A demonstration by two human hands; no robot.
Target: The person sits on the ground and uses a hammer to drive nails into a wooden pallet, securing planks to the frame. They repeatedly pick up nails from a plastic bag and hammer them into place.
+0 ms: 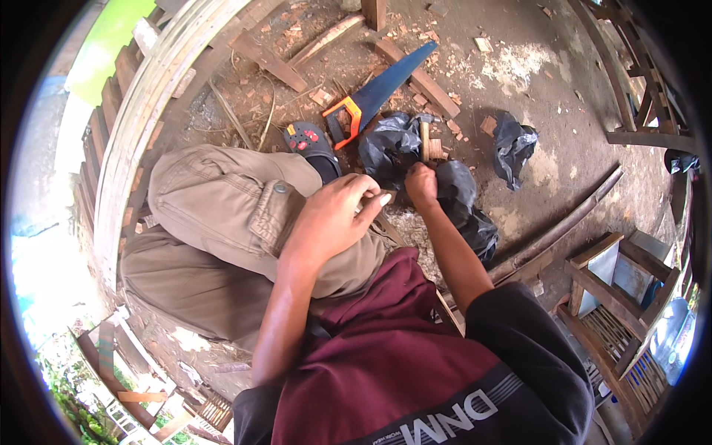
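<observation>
My left hand (334, 219) hovers over my bent knee, fingers curled and thumb drawn in toward them. A pale spot shows at the thumb tip; anything pinched there is too small to name. Farther right, my right hand (421, 184) is closed down among crumpled black plastic bags (391, 142), and its grip is hidden. Just beyond that fist a short light-wood stick (425, 141) points away from me. A hand saw (393, 78) with a dark blue blade and orange-and-black handle lies on the ground past the bags, its handle next to my dark clog (304, 137).
Another black plastic bag (513, 152) lies to the right. Wooden offcuts (423, 81) and reddish chips litter the dirt floor. A long pole (564, 215) runs along the right, near a wooden frame with slats (615, 297). Pale planks (126, 148) rise at the left.
</observation>
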